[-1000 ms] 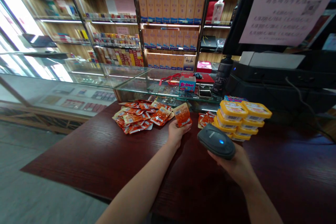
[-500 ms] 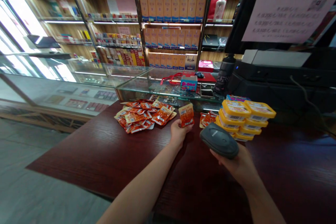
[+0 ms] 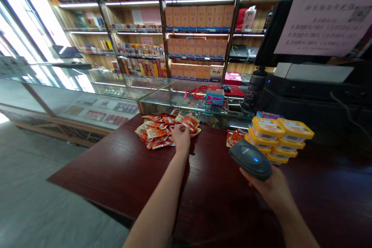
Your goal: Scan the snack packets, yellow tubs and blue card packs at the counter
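Observation:
My left hand (image 3: 181, 138) is at the right side of a heap of orange-and-cream snack packets (image 3: 157, 132), its fingers closed on the edge of an orange snack packet (image 3: 190, 121). Part of that packet is hidden behind the fingers. A dark grey barcode scanner (image 3: 250, 159) with a lit blue light is gripped in my right hand (image 3: 271, 188), its head pointing left over the table. Behind the scanner lies a smaller group of orange packets (image 3: 236, 136). Yellow-lidded tubs (image 3: 269, 128) are stacked to its right, partly covered by the scanner.
The dark wooden table (image 3: 116, 174) meets a glass display counter (image 3: 162, 99) at the back. On the glass are a small blue-and-pink box (image 3: 215, 97), a phone (image 3: 234, 105) and a red lanyard (image 3: 196, 92). A black bottle (image 3: 254, 89) and a printer (image 3: 308, 81) stand at right.
My left hand has moved left from beside the small packet group to the large heap. The packet it held upright is no longer seen there. The scanner's blue light has come on.

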A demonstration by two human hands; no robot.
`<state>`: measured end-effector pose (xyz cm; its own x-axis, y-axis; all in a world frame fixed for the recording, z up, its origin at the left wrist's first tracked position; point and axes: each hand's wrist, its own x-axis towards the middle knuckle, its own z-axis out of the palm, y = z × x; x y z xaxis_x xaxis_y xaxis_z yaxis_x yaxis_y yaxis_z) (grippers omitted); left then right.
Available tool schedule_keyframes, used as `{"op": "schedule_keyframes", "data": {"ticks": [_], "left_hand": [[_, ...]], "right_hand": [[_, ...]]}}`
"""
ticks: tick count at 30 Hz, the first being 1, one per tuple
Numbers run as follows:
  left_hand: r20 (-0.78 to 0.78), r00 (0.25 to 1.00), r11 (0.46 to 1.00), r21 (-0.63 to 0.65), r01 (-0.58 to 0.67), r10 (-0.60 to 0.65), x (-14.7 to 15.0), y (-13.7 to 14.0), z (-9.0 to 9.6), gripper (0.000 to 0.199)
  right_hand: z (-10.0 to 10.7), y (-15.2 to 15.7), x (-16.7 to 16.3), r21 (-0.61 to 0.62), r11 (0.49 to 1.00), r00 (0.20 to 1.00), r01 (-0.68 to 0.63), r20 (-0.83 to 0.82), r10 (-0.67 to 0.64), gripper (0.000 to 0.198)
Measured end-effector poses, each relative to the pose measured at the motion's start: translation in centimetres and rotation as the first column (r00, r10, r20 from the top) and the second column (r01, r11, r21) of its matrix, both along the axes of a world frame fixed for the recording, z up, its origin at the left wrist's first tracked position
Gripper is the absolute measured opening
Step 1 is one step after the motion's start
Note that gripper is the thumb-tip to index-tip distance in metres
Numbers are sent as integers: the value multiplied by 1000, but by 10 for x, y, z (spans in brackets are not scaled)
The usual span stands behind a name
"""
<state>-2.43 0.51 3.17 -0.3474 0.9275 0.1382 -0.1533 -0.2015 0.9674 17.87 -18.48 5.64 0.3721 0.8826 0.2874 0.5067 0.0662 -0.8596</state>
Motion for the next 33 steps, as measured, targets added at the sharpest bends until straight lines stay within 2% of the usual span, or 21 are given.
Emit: {"op": "schedule_keyframes", "data": {"ticks": [2,5,7,9,12,14,17,19,20,22,25,31,33], "left_hand": [[-131,989,996,-47,-80,73,-21,11,2,12],[-238,966,982,-133,-133,99,-44,19,2,7],[-330,933,972,-131,-196,144,-52,18,6,18],[-524,819,949,-63,-310,234,-55,11,12,26],[-795,506,896,104,-431,336,-50,-3,23,30],[-871,382,916,165,-365,309,-42,-9,24,30],[-930,327,986,155,-62,167,-29,-12,15,27],[-952,298,988,107,112,69,-22,-9,4,32],[-960,279,984,79,158,32,-20,-7,-1,36],[-971,239,986,35,161,-5,-19,-3,-10,41],[-980,199,996,16,84,-1,-19,2,-16,38],[-995,95,998,21,56,15,-18,2,-14,45],[-996,81,998,30,52,25,-17,0,-14,49]], "right_hand": [[0,0,0,-3,1000,1000,-3,0,3,26],[-1,0,0,-4,1000,1000,-8,9,8,25],[-1,0,0,0,1000,1000,-9,13,9,25],[0,0,0,7,1000,1000,-7,13,7,25],[1,-1,0,16,1000,1000,2,7,-2,24],[1,-1,0,13,1000,1000,7,3,-7,25],[1,-1,0,0,1000,1000,5,12,-5,25],[1,-1,0,-6,1000,1000,7,23,-7,25],[1,-1,0,-7,1000,1000,9,26,-9,25],[1,-1,0,-7,1000,1000,11,27,-11,24],[1,-1,0,-2,1000,1000,11,19,-11,24],[-6,2,2,-27,999,997,-45,54,46,29],[-8,3,3,-36,997,992,-75,103,78,32]]}}
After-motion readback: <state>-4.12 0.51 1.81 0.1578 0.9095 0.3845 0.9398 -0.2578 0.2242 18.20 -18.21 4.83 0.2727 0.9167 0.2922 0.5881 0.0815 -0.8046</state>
